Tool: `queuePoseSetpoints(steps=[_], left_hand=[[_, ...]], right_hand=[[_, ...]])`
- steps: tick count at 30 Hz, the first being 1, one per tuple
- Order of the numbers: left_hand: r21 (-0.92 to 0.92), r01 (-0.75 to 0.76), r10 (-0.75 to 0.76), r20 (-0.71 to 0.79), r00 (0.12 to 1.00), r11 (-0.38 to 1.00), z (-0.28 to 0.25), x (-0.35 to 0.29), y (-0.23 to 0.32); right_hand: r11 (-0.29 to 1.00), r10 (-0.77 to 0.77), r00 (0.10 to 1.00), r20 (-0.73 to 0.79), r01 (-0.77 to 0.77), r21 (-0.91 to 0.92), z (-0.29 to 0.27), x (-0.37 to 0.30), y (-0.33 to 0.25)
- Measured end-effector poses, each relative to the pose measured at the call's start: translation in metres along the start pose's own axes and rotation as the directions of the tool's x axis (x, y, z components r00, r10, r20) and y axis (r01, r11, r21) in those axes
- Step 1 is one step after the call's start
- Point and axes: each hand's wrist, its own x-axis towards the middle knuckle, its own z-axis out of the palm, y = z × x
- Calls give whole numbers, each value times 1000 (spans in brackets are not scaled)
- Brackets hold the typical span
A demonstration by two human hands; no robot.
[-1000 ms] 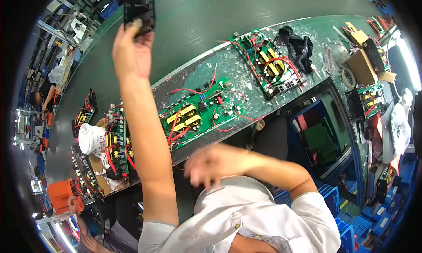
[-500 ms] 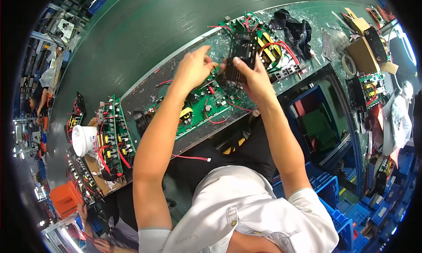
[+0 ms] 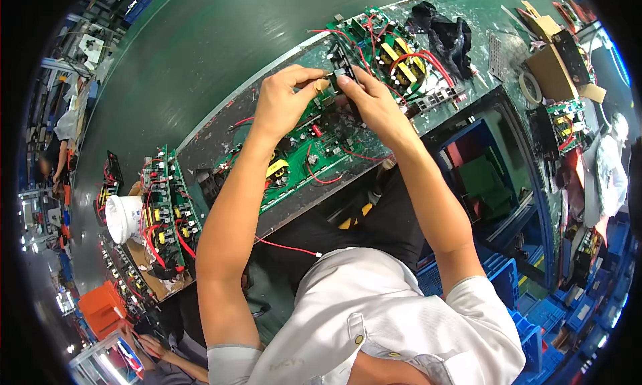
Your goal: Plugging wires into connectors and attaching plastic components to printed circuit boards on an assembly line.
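My right hand (image 3: 380, 111) grips a black slotted panel (image 3: 342, 58), tilted so that it shows nearly edge-on. The thumb presses on its near end, by a small grey part. My left hand (image 3: 286, 99) comes right up to that end, thumb and forefinger pinched together; what they hold is too small to make out. Below the hands lies a long green circuit board (image 3: 304, 167) with red wires and a yellow-wrapped transformer (image 3: 276, 167), partly hidden by my left forearm. Another green circuit board (image 3: 401, 60) with yellow transformers and thick red wires lies beyond my right hand.
Several wired boards (image 3: 170, 211) stand at the left beside a white tub (image 3: 124, 218). An orange bin (image 3: 100, 308) is near a co-worker's hands (image 3: 152, 346). Crumpled black plastic (image 3: 445, 37), a tape roll (image 3: 529, 88) and a dark-framed opening (image 3: 485, 171) lie right.
The black panel has turned from broadside to nearly edge-on in my right hand. My left hand has moved right to meet it, its fingers now pinched.
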Motion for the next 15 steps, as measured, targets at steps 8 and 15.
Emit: queuePoseSetpoints(steps=[8,15], left_hand=[[128,-106,113,-53,992,986,1,-3,3],[355,-239,265,-26,964,904,3,0,9]], right_hand=[[775,-329,939,-103,206,-597,12,-4,0],[789,-299,948,-112,179,-588,10,-5,3]])
